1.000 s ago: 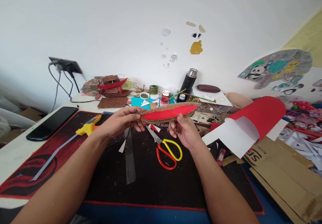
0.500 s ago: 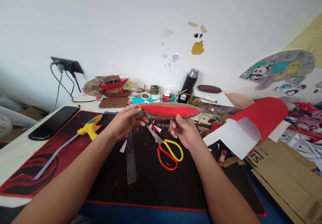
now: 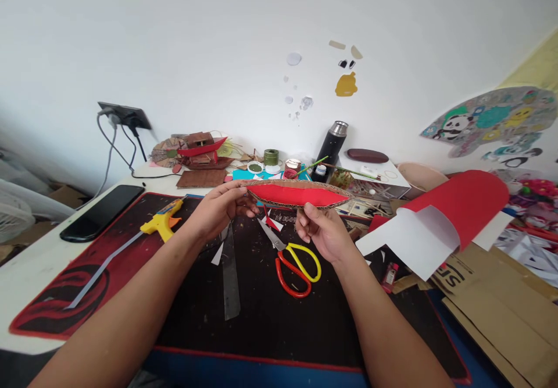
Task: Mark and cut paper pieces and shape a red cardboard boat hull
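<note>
Gripping a cardboard boat (image 3: 299, 194), the left hand (image 3: 223, 207) clamps its fingers on the left tip; the right hand (image 3: 325, 232) pinches the near edge. Its red lining (image 3: 285, 196) looks mostly done, bare brown showing along the far side. The boat is raised above the table (image 3: 39, 272), whose far edge is crowded; between scissors (image 3: 281, 247) and near edge there is room.

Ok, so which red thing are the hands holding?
The long, pointed cardboard piece with a red face, gripped by the left hand and right hand. The curled red paper and the scissors' red handle loop touch neither hand.
</note>
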`<state>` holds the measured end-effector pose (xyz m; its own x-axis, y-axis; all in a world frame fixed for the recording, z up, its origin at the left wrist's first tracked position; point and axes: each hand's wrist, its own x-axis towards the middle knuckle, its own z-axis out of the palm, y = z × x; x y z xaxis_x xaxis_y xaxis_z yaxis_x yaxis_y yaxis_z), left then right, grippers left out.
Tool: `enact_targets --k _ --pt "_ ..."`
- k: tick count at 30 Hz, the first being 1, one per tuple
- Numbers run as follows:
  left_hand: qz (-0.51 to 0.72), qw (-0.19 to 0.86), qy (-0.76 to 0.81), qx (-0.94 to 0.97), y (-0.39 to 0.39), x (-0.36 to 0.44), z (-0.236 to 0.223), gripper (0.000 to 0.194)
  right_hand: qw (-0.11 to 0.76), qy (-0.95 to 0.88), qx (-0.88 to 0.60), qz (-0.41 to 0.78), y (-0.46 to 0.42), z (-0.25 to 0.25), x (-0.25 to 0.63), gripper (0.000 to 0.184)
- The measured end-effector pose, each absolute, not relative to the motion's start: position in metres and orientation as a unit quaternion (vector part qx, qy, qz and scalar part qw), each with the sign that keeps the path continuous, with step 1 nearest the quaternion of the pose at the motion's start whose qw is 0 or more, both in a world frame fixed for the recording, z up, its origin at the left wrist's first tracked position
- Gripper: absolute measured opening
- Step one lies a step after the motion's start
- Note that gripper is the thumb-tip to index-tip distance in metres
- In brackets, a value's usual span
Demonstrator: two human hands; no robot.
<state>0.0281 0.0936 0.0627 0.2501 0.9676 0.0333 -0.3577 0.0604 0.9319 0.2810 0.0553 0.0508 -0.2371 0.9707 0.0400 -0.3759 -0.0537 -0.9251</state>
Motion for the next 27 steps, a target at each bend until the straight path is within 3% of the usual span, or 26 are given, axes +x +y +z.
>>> enact_targets --k 19,27 --pt "0.516 0.613 0.364 0.474 0.0954 0.0322 0.0584 0.019 0.507 -0.463 -0.339 0.644 0.0533 0.0536 0.279 0.057" --pt "0.526 0.638 0.336 0.45 0.0944 0.031 0.0595 0.027 0.517 -0.457 -0.33 0.645 0.053 0.0541 0.2792 0.054"
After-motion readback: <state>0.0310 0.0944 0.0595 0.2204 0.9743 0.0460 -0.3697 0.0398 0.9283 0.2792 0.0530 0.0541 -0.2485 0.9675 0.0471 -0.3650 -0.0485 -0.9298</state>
